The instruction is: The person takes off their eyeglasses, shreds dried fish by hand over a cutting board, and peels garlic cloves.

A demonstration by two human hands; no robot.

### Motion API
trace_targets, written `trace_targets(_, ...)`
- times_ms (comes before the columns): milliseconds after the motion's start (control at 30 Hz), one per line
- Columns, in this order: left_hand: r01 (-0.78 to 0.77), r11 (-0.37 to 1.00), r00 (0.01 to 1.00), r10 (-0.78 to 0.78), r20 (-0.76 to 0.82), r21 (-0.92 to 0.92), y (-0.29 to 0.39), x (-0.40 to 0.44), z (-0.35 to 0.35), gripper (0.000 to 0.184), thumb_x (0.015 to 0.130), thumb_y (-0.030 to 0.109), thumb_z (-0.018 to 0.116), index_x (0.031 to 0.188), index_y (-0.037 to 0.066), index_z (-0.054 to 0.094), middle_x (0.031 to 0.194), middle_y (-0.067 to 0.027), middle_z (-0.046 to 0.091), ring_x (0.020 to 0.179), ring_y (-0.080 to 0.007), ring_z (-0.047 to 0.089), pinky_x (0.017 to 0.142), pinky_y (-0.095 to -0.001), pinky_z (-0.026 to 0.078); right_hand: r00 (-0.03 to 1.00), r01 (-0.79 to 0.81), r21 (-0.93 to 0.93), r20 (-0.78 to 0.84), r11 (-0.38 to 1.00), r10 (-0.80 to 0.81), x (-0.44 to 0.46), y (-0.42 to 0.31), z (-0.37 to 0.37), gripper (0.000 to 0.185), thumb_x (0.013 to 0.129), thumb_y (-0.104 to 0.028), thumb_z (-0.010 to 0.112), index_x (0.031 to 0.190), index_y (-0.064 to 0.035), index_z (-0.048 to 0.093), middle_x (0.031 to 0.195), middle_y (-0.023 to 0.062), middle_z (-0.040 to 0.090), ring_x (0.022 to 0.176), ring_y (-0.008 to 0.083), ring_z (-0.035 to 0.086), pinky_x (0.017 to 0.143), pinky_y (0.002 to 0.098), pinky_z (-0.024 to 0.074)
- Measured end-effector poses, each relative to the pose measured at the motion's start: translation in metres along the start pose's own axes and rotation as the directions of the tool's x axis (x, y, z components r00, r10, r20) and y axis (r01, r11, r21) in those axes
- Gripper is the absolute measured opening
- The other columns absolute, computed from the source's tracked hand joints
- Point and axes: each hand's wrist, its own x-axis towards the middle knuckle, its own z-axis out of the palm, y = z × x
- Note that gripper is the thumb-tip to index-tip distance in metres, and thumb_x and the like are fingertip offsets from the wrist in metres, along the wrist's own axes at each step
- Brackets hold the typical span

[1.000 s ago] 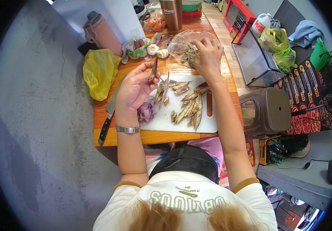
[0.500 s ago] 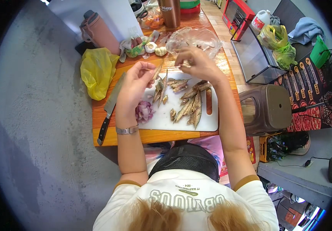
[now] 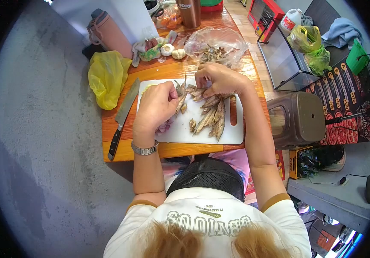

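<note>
My left hand is low over the left part of the white cutting board, fingers curled, with a dried fish at its fingertips. My right hand reaches down to a small heap of split dried fish pieces, its thumb and fingers closing on one; the exact grip is partly hidden. More flattened dried fish lie on the right of the board, beside the handle slot. Chopped purple onion shows partly below my left wrist. A kitchen knife lies left of the board.
Behind the board sits a clear plastic bag with brownish scraps. Garlic bulbs, a yellow plastic bag, a pink bottle and a brown tumbler surround it. A brown stool stands right of the table.
My left hand has come down with its dried fish to the board, now covering much of the onion. My right hand has dropped from near the plastic bag to the fish heap.
</note>
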Motion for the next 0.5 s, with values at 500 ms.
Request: trace_targets(500, -0.128, 0.99, 0.979, 0.117, -0.167, -0.058, 0.009, 0.008, 0.016, 0.018, 0.086, 0.015, 0.074, 0.094, 0.0, 0.071, 0.095, -0.0175, 0.069, 0.088, -0.0348, 0.068, 0.08, -0.0451, 0.054, 0.998, -0.01, 0.202, 0.057, 0.979, -0.002, -0.003, -0.014, -0.01, 0.026, 0.069, -0.002, 0.08, 0.091, -0.0026, 0.067, 0.089, 0.0072, 0.069, 0.087, 0.0219, 0.065, 0.08, 0.0343, 0.0522)
